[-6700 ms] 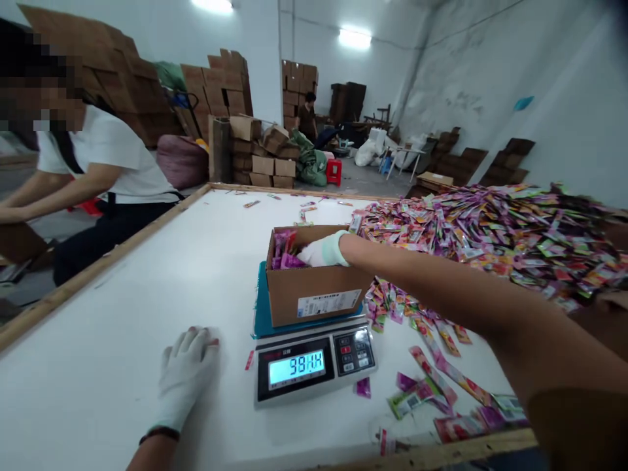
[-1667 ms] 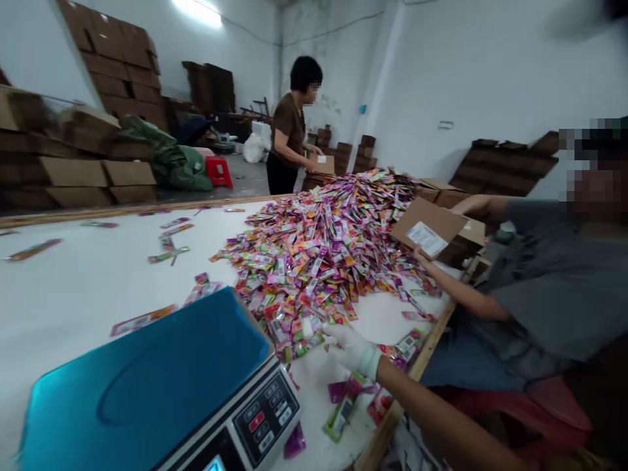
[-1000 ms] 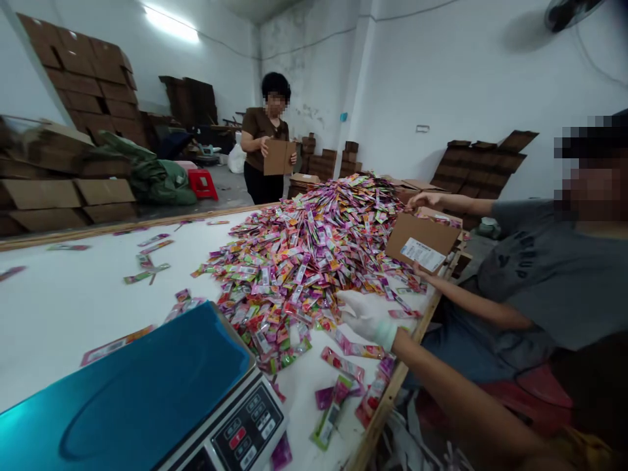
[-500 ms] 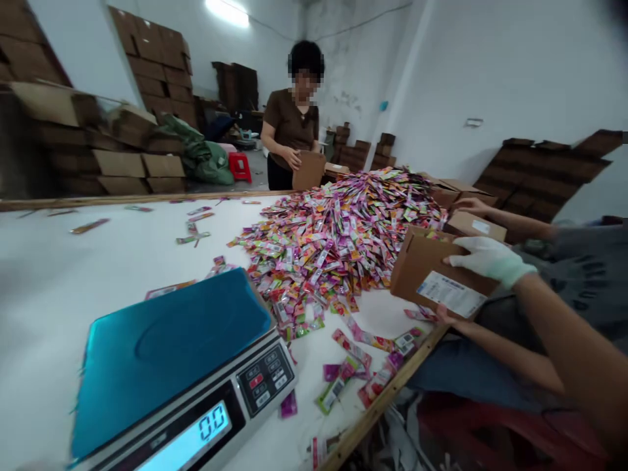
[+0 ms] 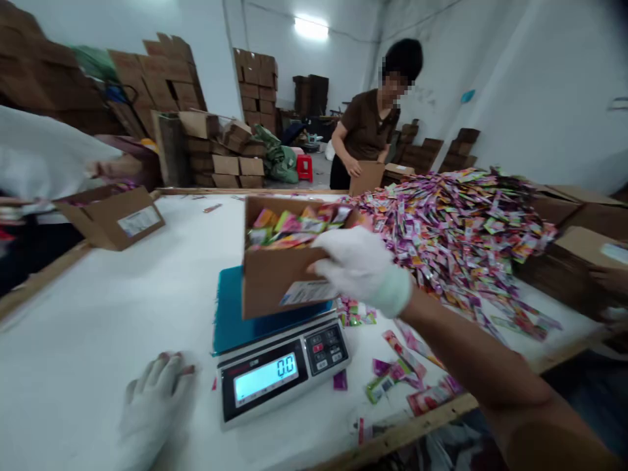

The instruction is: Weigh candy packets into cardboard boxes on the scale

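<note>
My right hand (image 5: pixel 360 265), in a white glove, grips the near side of an open cardboard box (image 5: pixel 269 281) filled with colourful packets (image 5: pixel 294 226). The box is tilted a little over the blue plate (image 5: pixel 228 307) of a digital scale (image 5: pixel 284 373). The display reads 0.0; the box's lower edge seems just above the plate, though contact is hard to judge. Left of the scale, my left hand (image 5: pixel 154 399), gloved too, rests on the white table (image 5: pixel 147 294) with its fingers stretched out and nothing in them.
A large heap of packets (image 5: pixel 456 229) covers the right side. Loose packets (image 5: pixel 392 376) lie right of the scale. Across the table, a person (image 5: pixel 373 131) holds a box (image 5: pixel 367 178). At left, another person's sleeve (image 5: pixel 44 154) is beside a filled box (image 5: pixel 115 216). Stacked cartons (image 5: pixel 255 85) stand behind.
My right hand has carried the box from the table's right edge leftward over the scale. My left hand has come into view. The head view has turned left.
</note>
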A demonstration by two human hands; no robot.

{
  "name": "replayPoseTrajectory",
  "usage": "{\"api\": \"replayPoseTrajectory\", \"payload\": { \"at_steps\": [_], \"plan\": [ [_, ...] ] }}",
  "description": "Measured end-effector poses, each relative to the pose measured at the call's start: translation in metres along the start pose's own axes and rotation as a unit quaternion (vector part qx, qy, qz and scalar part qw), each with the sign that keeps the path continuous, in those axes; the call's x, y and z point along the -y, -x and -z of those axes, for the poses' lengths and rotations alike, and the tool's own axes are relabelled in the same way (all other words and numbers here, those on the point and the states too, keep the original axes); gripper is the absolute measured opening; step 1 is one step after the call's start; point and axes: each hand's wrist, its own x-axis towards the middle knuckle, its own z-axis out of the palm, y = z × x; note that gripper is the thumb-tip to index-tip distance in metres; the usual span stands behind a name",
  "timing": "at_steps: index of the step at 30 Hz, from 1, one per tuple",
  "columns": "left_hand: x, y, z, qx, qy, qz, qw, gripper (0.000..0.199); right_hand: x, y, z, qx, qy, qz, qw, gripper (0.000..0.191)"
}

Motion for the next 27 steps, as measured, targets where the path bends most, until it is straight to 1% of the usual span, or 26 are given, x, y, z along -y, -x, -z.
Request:
{"api": "replayPoseTrajectory", "payload": {
  "at_steps": [2,3,4,5,6,7,8,9,10,11,12,13,14,15,16,17,18,19,20,21,23,25,27],
  "plan": [
    [-0.001,0.001,-0.001,0.003,0.015,0.02,1.0,0.057,0.033,-0.029,-0.035,0.088,0.014,0.033,0.995,0.018],
    [-0.001,0.002,0.0,0.005,0.014,0.019,1.0,0.056,0.046,-0.037,-0.046,0.121,0.016,0.043,0.992,0.019],
    [-0.001,0.003,0.0,0.005,0.011,0.016,1.0,0.056,0.055,-0.042,-0.052,0.143,0.012,0.054,0.988,0.02],
    [0.0,0.004,0.0,0.009,0.008,0.009,1.0,0.055,0.059,-0.043,-0.052,0.148,-0.003,0.067,0.987,0.021],
    [0.001,0.004,-0.001,0.013,0.006,0.006,1.0,0.055,0.057,-0.04,-0.048,0.135,-0.03,0.086,0.987,0.026],
    [0.003,0.005,-0.001,0.017,0.004,0.006,1.0,0.056,0.049,-0.036,-0.041,0.103,-0.067,0.111,0.986,0.036],
    [0.004,0.005,-0.002,0.021,0.002,0.008,1.0,0.058,0.034,-0.029,-0.032,0.049,-0.11,0.128,0.984,0.046],
    [0.004,0.006,-0.002,0.024,0.001,0.008,1.0,0.059,0.014,-0.022,-0.023,-0.017,-0.151,0.132,0.98,0.056],
    [0.003,0.006,-0.002,0.024,0.001,0.007,1.0,0.06,-0.012,-0.014,-0.017,-0.081,-0.181,0.122,0.973,0.063],
    [0.001,0.007,-0.002,0.022,0.004,0.005,1.0,0.06,-0.042,-0.007,-0.014,-0.129,-0.189,0.088,0.97,0.067],
    [-0.001,0.008,-0.001,0.019,0.007,0.003,1.0,0.06,-0.073,0.001,-0.015,-0.144,-0.174,0.048,0.973,0.072],
    [-0.004,0.009,0.0,0.017,0.012,0.001,1.0,0.06,-0.104,0.008,-0.023,-0.125,-0.142,0.017,0.982,0.077],
    [-0.007,0.01,0.002,0.017,0.017,-0.001,1.0,0.059,-0.132,0.014,-0.036,-0.065,-0.1,-0.015,0.993,0.08],
    [-0.009,0.01,0.004,0.019,0.02,0.001,1.0,0.059,-0.154,0.021,-0.054,0.022,-0.057,-0.05,0.997,0.084],
    [-0.012,0.011,0.005,0.022,0.023,0.003,0.999,0.059,-0.171,0.027,-0.076,0.126,-0.01,-0.077,0.989,0.089],
    [-0.013,0.011,0.005,0.027,0.024,0.005,0.999,0.06,-0.181,0.032,-0.099,0.226,0.04,-0.095,0.969,0.094],
    [-0.014,0.011,0.005,0.03,0.024,0.008,0.999,0.061,-0.185,0.037,-0.122,0.311,0.088,-0.099,0.941,0.101],
    [-0.015,0.011,0.004,0.032,0.023,0.011,0.999,0.063,-0.185,0.04,-0.144,0.375,0.131,-0.087,0.914,0.109],
    [-0.014,0.011,0.003,0.032,0.021,0.014,0.999,0.064,-0.182,0.041,-0.163,0.414,0.164,-0.065,0.893,0.115],
    [-0.014,0.011,0.001,0.03,0.019,0.017,0.999,0.064,-0.178,0.041,-0.179,0.437,0.183,-0.037,0.88,0.118],
    [-0.01,0.01,-0.005,0.025,0.014,0.029,0.999,0.062,-0.174,0.038,-0.201,0.454,0.184,0.011,0.872,0.117],
    [-0.007,0.009,-0.009,0.022,0.008,0.04,0.999,0.059,-0.176,0.037,-0.211,0.457,0.16,0.025,0.874,0.109],
    [-0.005,0.008,-0.011,0.022,0.005,0.042,0.999,0.058,-0.184,0.041,-0.213,0.448,0.138,0.007,0.884,0.1]
  ]
}}
